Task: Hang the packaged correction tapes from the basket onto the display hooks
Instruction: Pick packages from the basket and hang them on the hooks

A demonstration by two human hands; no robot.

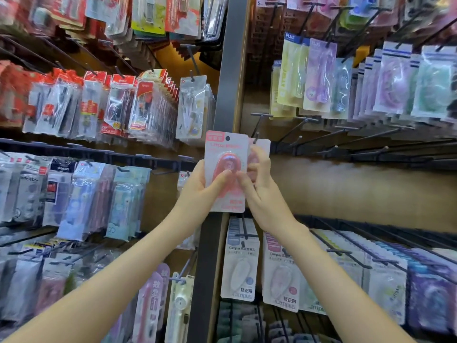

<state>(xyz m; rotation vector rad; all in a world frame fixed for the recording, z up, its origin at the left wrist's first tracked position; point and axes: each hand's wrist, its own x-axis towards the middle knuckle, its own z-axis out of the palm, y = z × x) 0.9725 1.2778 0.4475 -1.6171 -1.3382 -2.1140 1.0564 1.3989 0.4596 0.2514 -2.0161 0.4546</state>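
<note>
Correction tapes in two pink packs, held up by both our hands at the display.

We hold the front pack (226, 169) upright in our left hand (197, 191), fingers behind it and thumb curled onto its clear blister. Just behind it and offset to the right is the rear pack (262, 146), pinched by the curled fingers of our right hand (259, 191). A black hook (256, 137) meets the rear pack's top edge; we cannot tell whether it is threaded through. Behind the packs rises the grey post (227, 70). Below hang white Campus packs (241, 263), and bare hooks (321, 144) stretch away to the right.
</note>
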